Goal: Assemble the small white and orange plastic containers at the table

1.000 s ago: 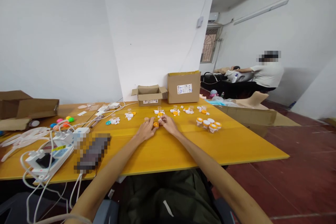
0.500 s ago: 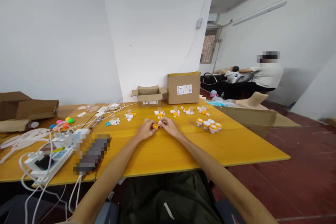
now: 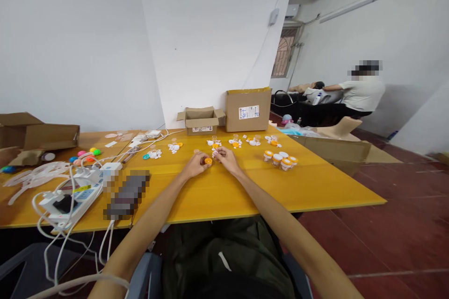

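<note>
Our left hand point(image 3: 197, 165) had its fingers closed round an orange cap point(image 3: 208, 161); with our right hand point(image 3: 226, 158) we pinched a white part point(image 3: 214, 153) just beside it, over the table point(image 3: 217, 201). Beyond lay loose parts point(image 3: 235, 144); lidded jars point(image 3: 286, 162) stood rightward.

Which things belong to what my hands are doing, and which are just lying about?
Likely in the job:
Round orange plastic piece, left hand
Small white plastic piece, right hand
Clustered white and orange plastic parts
Small jars with white or orange lids

Seemingly lying about:
White plastic power strip
Bright round balls
</note>
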{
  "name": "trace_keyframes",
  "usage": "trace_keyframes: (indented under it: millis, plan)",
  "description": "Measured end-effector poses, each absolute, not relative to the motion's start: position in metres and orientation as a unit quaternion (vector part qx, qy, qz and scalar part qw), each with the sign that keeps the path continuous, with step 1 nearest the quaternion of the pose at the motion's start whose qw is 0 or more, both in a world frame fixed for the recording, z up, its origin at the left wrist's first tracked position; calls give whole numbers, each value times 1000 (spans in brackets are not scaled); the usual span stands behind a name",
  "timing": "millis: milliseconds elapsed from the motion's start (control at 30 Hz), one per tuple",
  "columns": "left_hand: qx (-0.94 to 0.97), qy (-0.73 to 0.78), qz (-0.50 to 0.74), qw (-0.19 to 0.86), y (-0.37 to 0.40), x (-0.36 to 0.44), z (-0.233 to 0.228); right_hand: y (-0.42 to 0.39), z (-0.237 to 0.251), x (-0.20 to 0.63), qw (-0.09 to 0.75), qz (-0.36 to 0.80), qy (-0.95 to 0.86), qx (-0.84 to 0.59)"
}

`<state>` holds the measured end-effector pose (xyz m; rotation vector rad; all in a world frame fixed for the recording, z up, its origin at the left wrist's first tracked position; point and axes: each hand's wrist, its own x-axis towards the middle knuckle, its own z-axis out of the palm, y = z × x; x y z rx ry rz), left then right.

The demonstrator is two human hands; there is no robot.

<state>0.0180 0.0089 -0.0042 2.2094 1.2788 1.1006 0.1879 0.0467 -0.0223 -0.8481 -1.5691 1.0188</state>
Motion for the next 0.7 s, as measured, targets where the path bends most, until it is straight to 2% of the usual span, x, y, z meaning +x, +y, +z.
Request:
trace_keyframes:
  millis: [267, 700]
  plan:
    - [779, 462, 372, 202, 9, 16, -6, 40, -19, 183, 514, 341, -720, -318]
    - [764, 450, 391, 248, 8, 14, -6, 34, -16, 185, 467, 316, -764, -313]
